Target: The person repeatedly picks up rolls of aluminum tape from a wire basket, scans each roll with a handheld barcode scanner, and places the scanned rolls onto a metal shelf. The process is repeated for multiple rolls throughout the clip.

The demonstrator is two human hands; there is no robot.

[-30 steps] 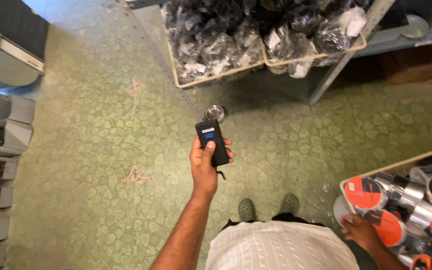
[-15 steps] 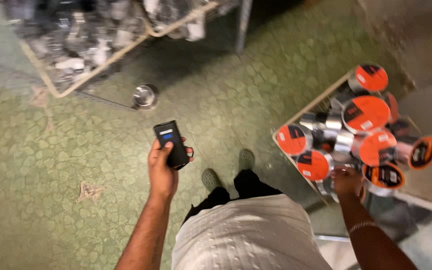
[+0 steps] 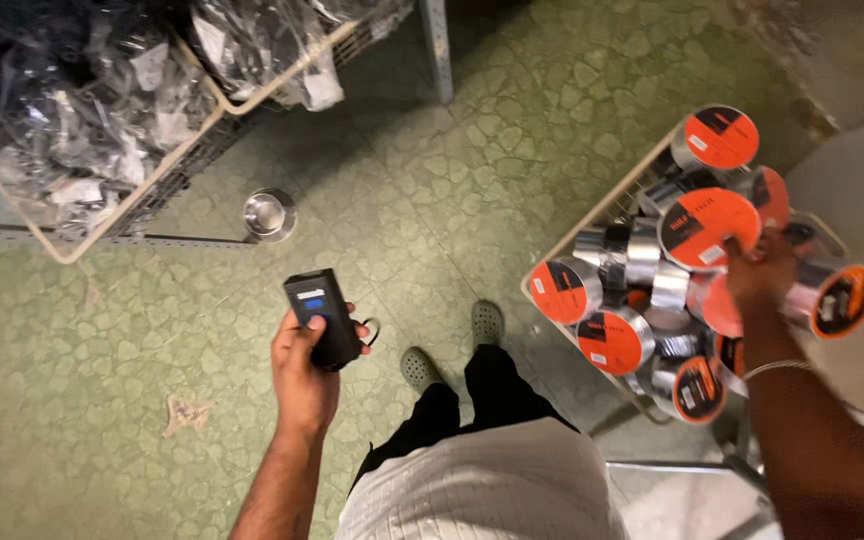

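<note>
head view: left hand [image 3: 302,370] wrapped around a black scanner [image 3: 323,318], held over the green floor [image 3: 102,400]. right hand [image 3: 760,275] reaching into the wire basket [image 3: 542,262], fingers closing on a silver tape roll [image 3: 709,228] (grip partly hidden). could topple neighbouring rolls if pulled carelessly.

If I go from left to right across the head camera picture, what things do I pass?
Bin of black bagged parts → metal cup → left hand with scanner → green shoes → tape rolls → right hand.
</note>
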